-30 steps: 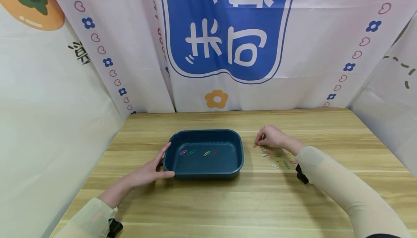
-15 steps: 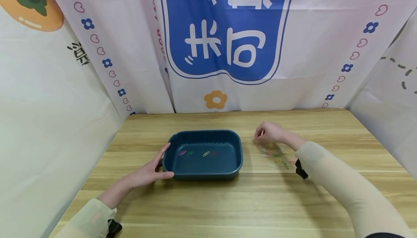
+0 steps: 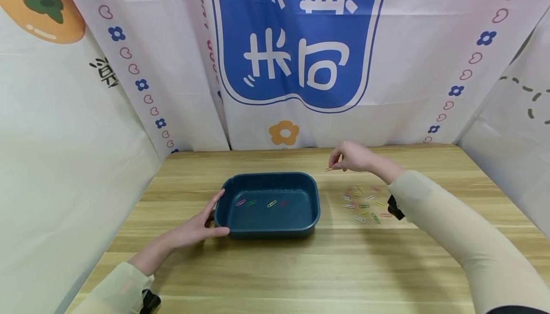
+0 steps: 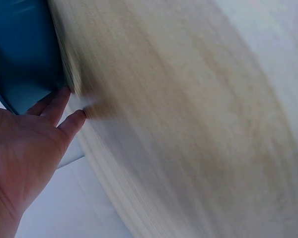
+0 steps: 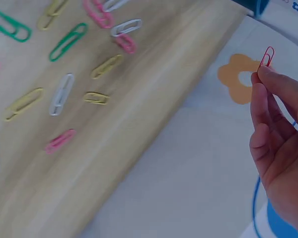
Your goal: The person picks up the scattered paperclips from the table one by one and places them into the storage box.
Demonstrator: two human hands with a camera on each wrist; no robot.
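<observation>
My right hand (image 3: 353, 156) pinches a red paper clip (image 5: 267, 57) between thumb and fingertips, raised above the far part of the table, to the right of the dark blue tray (image 3: 266, 222). One end of the clip sticks out past the fingertips. My left hand (image 3: 195, 228) rests on the tray's left end, fingers straight and spread, the thumb at the near corner and a finger along the rim. Inside the tray lie a pink paper clip (image 3: 240, 203), a green paper clip (image 3: 251, 203), a yellow paper clip (image 3: 272, 204) and another red one.
Several loose paper clips in green, yellow, white and pink, such as a green one (image 5: 68, 42), are scattered on the wooden table (image 3: 275, 271) right of the tray. A printed white cloth (image 3: 408, 118) hangs behind the table's back edge.
My right hand has lifted from beside the loose clips and moved toward the table's back edge, carrying the red paper clip. The left hand and the tray stay in place.
</observation>
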